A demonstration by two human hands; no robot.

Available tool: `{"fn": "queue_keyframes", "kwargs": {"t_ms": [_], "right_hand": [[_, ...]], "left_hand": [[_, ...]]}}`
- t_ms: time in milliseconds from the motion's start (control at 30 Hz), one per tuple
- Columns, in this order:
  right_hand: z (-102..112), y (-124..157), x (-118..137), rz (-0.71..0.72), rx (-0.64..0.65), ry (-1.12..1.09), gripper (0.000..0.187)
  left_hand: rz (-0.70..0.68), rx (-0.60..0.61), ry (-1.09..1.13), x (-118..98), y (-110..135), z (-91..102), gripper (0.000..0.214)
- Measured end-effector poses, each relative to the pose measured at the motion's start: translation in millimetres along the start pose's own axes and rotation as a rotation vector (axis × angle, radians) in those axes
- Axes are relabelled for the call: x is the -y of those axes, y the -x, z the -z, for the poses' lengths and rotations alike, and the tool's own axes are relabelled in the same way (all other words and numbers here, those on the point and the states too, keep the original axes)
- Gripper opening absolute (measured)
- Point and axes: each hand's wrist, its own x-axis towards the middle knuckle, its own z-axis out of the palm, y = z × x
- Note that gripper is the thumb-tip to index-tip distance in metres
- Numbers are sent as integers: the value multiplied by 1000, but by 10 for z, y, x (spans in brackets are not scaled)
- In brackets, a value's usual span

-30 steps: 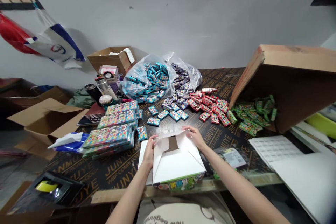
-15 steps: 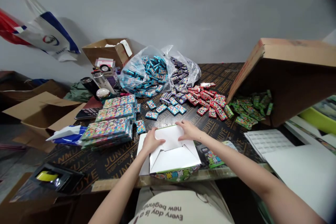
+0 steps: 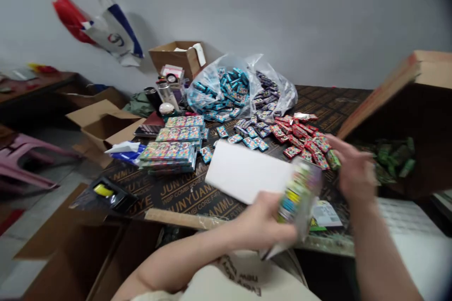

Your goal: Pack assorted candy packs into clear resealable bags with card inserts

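Note:
My left hand (image 3: 270, 221) is closed on the near side of a printed cardboard box (image 3: 300, 193), which is turned on its side and blurred by motion. The box's plain white flap (image 3: 247, 169) sticks out to the left over the table. My right hand (image 3: 356, 169) is off the box, to its right, with fingers stretched out and nothing seen in them. It is nearest to the loose red packets (image 3: 298, 136) and a tilted brown carton (image 3: 391, 99) with green packets (image 3: 395, 157) at its mouth.
Clear plastic bags (image 3: 219, 89) of blue and dark purple packets stand at the back. Stacks of wrapped packs (image 3: 169, 150) lie on the left, near a tape dispenser (image 3: 113, 195). A flat printed package (image 3: 326, 214) lies by the table's front edge.
The box has been lifted and turned from lying with its white inside upward to its side. My right hand has let go of it and moved right. The view has shifted left.

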Motion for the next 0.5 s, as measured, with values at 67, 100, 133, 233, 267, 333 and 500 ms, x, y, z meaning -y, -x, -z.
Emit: {"fn": "queue_keyframes", "kwargs": {"t_ms": [67, 100, 133, 233, 267, 333, 500], "right_hand": [[236, 71, 73, -26, 133, 20, 65], [280, 143, 26, -41, 213, 159, 68], [266, 238, -71, -75, 330, 301, 77], [-43, 578, -524, -134, 603, 518, 85], [-183, 674, -669, -178, 636, 561, 83], [-434, 790, -851, -218, 568, 700, 76], [-988, 653, -532, -135, 287, 396, 51]], "left_hand": [[-147, 153, -424, 30, -87, -194, 30], [-184, 207, -636, 140, -139, -280, 36], [-195, 247, -817, 299, -196, -354, 39], [-129, 286, -1090, 859, -358, -427, 35], [-101, 295, -1078, 1000, -387, -369, 35], [-91, 264, -884, 1124, -359, -74, 39], [126, -969, -423, 687, 324, 1639, 29]]}}
